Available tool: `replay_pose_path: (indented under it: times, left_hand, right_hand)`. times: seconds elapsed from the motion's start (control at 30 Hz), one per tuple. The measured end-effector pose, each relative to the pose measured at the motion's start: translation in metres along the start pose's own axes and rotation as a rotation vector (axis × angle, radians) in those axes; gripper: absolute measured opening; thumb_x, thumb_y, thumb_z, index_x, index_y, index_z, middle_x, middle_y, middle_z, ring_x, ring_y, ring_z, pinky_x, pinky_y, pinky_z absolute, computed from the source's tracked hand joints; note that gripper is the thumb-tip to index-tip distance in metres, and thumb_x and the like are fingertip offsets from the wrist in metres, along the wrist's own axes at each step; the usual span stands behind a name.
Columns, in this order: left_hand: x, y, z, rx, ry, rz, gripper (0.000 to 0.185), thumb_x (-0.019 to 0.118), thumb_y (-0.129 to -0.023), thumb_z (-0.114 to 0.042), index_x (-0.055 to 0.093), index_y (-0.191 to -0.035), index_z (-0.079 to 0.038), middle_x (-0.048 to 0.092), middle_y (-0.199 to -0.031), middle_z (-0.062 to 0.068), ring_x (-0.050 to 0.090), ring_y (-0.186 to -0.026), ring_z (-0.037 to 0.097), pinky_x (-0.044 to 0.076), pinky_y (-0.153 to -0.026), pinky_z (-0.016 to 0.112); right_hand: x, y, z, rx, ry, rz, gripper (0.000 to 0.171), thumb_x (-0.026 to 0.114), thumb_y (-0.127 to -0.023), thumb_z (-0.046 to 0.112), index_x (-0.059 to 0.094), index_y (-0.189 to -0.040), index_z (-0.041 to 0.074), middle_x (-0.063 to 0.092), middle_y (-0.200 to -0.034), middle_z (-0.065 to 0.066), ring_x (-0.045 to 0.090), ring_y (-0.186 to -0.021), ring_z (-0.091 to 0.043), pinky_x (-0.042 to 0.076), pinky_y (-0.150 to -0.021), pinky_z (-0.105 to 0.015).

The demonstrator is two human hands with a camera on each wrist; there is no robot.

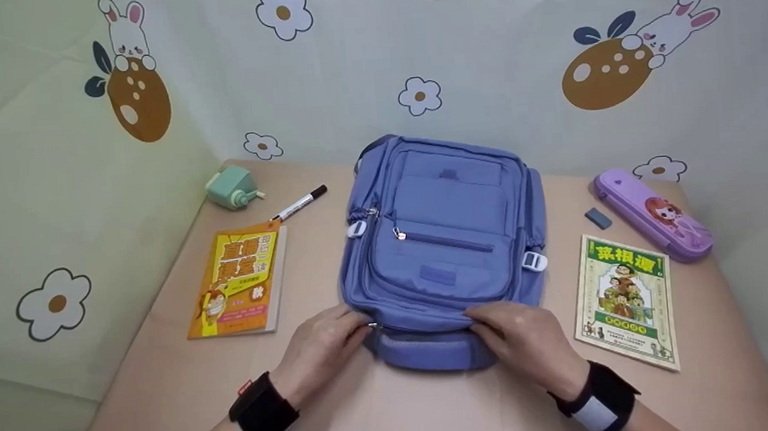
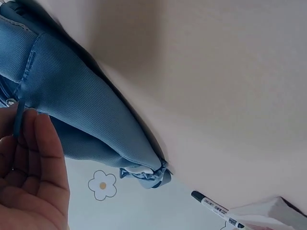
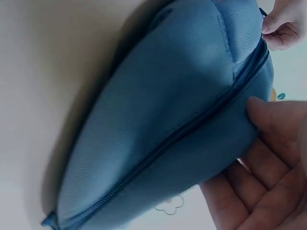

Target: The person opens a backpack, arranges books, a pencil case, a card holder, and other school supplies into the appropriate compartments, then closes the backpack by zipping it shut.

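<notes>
A blue backpack (image 1: 454, 204) lies on its back on the table, with its near end toward me. At its near left corner my left hand (image 1: 319, 348) pinches a blue zipper pull (image 2: 18, 120) between thumb and fingers. The metal slider (image 1: 374, 325) shows just by the fingertips. Across the near end my right hand (image 1: 528, 340) grips the fabric edge beside the zipper (image 3: 158, 149), thumb on the outer face and fingers beneath. In the right wrist view the zipper teeth run closed along much of the side; toward the left hand the seam looks slightly parted.
To the left lie an orange book (image 1: 237, 283), a marker (image 1: 300, 202) and a green sharpener-like device (image 1: 231, 187). On the right are a green-and-cream book (image 1: 626, 300), a dark eraser (image 1: 598, 218) and a purple pencil case (image 1: 651, 214). A patterned cloth (image 1: 361, 75) hangs behind the table.
</notes>
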State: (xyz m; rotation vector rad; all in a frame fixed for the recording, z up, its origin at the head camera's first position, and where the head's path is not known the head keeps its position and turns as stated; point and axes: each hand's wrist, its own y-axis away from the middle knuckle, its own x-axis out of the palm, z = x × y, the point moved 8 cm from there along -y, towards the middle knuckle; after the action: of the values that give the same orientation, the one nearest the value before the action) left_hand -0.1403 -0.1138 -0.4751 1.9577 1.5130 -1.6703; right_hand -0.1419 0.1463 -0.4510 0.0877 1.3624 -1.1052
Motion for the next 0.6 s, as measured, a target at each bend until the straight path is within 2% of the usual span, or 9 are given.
replay_pose_path:
  times: [0.23, 0.47, 0.53, 0.6]
  left_hand:
    - [0.001, 0.000, 0.000, -0.029, 0.023, 0.005, 0.009, 0.079, -0.090, -0.013, 0.075, -0.097, -0.015, 0.067, -0.094, -0.005, 0.064, -0.085, 0.011, 0.056, -0.074, 0.030]
    - [0.000, 0.000, -0.001, -0.029, 0.016, -0.002, 0.009, 0.079, -0.090, -0.016, 0.076, -0.099, -0.016, 0.068, -0.096, -0.005, 0.065, -0.087, 0.011, 0.056, -0.075, 0.030]
    - [-0.001, 0.000, -0.002, -0.018, 0.001, -0.011, 0.009, 0.080, -0.090, -0.016, 0.076, -0.098, -0.016, 0.069, -0.096, -0.005, 0.066, -0.086, 0.011, 0.056, -0.074, 0.030]
    - [-0.002, -0.001, -0.003, -0.010, -0.009, -0.016, 0.009, 0.080, -0.090, -0.015, 0.076, -0.098, -0.017, 0.069, -0.095, -0.006, 0.066, -0.086, 0.011, 0.056, -0.073, 0.029]
  right_hand:
    - [0.005, -0.026, 0.026, -0.023, -0.014, 0.038, 0.036, 0.082, -0.087, 0.022, 0.074, -0.120, 0.009, 0.075, -0.114, -0.003, 0.072, -0.102, -0.019, 0.058, -0.085, -0.038]
    - [0.036, -0.054, 0.052, -0.003, 0.049, 0.259, 0.045, 0.073, -0.095, 0.030, 0.068, -0.130, 0.003, 0.070, -0.125, -0.013, 0.068, -0.115, -0.028, 0.053, -0.098, -0.044]
    - [0.043, -0.056, 0.054, 0.007, 0.090, 0.295, 0.042, 0.072, -0.096, 0.029, 0.068, -0.129, 0.003, 0.071, -0.125, -0.013, 0.068, -0.115, -0.029, 0.053, -0.097, -0.045]
    - [0.049, -0.056, 0.055, 0.001, 0.122, 0.293, 0.036, 0.072, -0.096, 0.027, 0.071, -0.124, 0.005, 0.073, -0.120, -0.011, 0.070, -0.110, -0.028, 0.056, -0.093, -0.044]
